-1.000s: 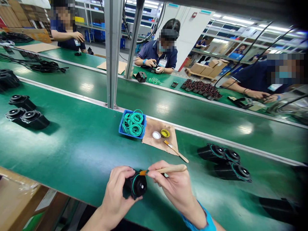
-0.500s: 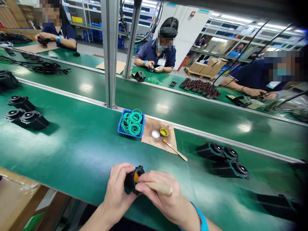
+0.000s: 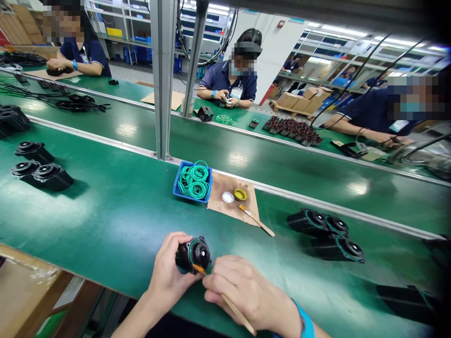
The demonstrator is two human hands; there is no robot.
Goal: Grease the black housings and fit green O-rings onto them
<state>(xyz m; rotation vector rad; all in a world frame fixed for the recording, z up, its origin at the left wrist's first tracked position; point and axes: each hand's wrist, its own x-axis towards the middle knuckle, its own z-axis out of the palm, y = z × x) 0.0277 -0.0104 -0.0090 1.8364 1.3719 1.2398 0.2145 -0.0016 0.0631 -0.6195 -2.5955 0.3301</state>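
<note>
the left hand (image 3: 168, 270) curls around a black housing (image 3: 194, 255) over the table (image 3: 116, 225); the right hand (image 3: 243, 291) grips a brush (image 3: 235, 310) at its rim. the housing seems stiff, light, perhaps slick by the green ring (image 3: 190, 254); its sides suit holding.

Metal post (image 3: 162, 94), yellow bin (image 3: 114, 32) beyond, cardboard boxes (image 3: 296, 99) on pallet (image 3: 289, 111)
</note>
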